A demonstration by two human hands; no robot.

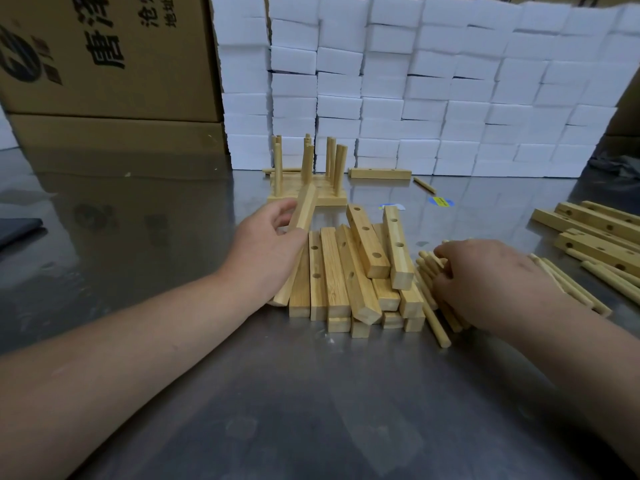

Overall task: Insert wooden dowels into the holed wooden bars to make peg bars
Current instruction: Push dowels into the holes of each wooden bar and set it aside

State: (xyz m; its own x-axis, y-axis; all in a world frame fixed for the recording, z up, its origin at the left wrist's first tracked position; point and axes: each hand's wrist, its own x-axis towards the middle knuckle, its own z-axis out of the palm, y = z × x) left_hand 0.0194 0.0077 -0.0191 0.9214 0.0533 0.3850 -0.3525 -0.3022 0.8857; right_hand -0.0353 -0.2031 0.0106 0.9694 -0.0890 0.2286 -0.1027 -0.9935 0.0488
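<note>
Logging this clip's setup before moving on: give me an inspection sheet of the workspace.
Surface: shiny metal table.
Job's things: bars piled at centre; spare bars at right; dowels beside the pile; peg bars behind it, pegs upright.
Clutter: sticker; dark cloth at the left edge.
Hands: left hand grips a bar; right hand curls over the dowels.
Cables: nothing seen.
Surroundings: foam blocks stacked behind; boxes at back left.

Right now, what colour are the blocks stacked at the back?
The blocks are white; the head view shows them.
</note>
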